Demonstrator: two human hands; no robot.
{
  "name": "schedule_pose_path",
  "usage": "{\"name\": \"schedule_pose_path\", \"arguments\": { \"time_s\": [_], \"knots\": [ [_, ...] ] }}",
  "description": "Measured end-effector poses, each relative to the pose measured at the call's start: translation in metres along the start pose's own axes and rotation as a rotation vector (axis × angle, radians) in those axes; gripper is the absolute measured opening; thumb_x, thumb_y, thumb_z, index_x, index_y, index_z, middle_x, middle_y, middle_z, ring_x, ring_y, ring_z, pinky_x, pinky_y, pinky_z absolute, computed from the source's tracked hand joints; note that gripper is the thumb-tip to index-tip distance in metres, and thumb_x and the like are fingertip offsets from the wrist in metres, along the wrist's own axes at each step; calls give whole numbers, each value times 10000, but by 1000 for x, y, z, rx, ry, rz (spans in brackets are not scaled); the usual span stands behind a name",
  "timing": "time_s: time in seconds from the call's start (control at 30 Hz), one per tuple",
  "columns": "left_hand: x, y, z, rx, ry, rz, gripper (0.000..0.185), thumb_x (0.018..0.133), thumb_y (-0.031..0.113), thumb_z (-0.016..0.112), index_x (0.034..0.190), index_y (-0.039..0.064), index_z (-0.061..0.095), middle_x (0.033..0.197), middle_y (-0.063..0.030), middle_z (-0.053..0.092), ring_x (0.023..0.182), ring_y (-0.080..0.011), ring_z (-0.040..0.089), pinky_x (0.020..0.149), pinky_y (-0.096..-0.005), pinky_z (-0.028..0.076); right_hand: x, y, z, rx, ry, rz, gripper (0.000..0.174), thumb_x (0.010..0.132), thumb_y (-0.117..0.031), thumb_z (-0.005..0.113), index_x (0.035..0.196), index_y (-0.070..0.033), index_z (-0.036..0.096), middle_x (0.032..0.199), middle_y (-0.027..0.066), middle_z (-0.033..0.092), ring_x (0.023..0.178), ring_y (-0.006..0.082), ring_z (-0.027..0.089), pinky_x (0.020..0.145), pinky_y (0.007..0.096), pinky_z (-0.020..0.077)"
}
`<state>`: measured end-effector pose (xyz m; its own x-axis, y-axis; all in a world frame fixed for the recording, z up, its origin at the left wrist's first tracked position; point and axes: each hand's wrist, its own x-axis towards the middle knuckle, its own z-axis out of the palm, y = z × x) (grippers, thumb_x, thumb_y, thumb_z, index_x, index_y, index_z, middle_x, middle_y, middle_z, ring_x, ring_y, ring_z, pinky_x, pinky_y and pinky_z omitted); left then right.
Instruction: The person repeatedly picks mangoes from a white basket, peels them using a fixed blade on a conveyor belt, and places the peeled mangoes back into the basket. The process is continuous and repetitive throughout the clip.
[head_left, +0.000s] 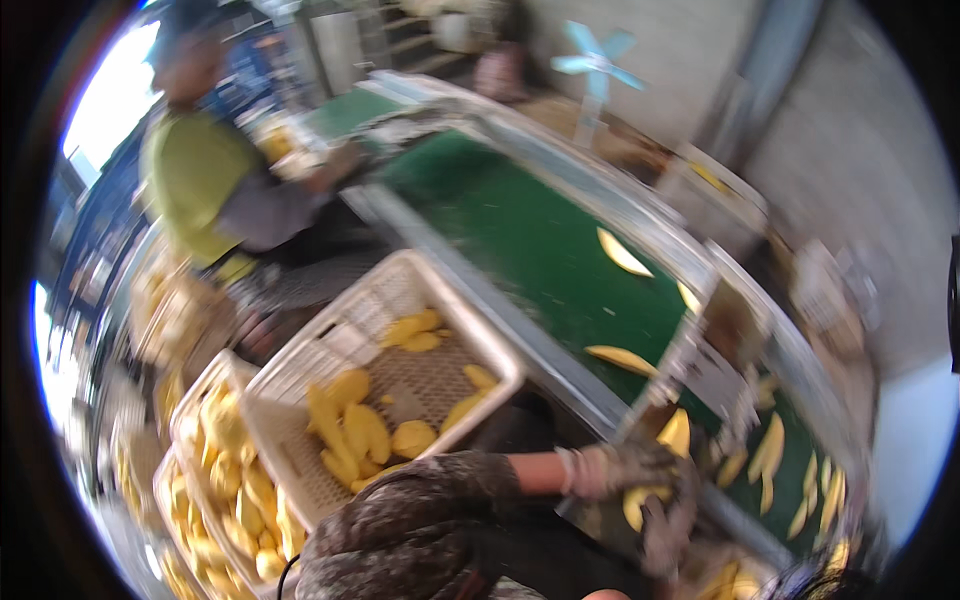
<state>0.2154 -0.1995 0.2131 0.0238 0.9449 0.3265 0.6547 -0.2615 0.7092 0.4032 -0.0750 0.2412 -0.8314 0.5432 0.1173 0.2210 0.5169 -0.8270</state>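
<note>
My left hand (626, 469), in a soiled work glove below a dark patterned sleeve, is closed around a peeled yellow fruit (636, 504). Another yellow piece (674, 433) shows just above its fingers. Beside the fruit is my right hand (669, 529), also gloved; blur hides its grip and whether it holds a tool. Both hands are by the near edge of a green conveyor belt (517, 232). Cut yellow slices (766, 454) lie on the belt beyond them.
A pale plastic crate (480, 319) holding peeled fruit stands left of my hands. Fuller crates (196, 420) stand farther left. A co-worker (206, 180) sits by the belt. A crosspiece (720, 360) spans it. Behind stands a light-blue fan (598, 61). Fruit pieces (731, 583) lie below my hands.
</note>
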Motion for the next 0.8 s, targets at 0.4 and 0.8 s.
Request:
{"name": "schedule_pose_path", "arguments": {
  "time_s": [0.4, 0.8],
  "knots": [
    [87, -166, -15, -731, 921, -623, 427, 1002, -24, 678, 1427, 21, 672, 1321, -84, 723, 1188, -186, 688, 1044, -315, 533, 57, -20, 4, -620, 138, -267, 558, 860, -256, 775, 1372, -69, 655, 1446, 204, 584, 1316, 510, 549, 1025, 576, 517],
    [175, -287, 50, -1808, 188, -865, 402, 1060, 215, 606, 1408, 32, 686, 1315, -129, 747, 1165, -285, 714, 1057, -428, 561, 264, 68, 14, -693, 195, -236, 332, 960, -289, 717, 1245, -119, 732, 1377, 108, 665, 1298, 467, 607, 1005, 531, 571]
  ]
}}
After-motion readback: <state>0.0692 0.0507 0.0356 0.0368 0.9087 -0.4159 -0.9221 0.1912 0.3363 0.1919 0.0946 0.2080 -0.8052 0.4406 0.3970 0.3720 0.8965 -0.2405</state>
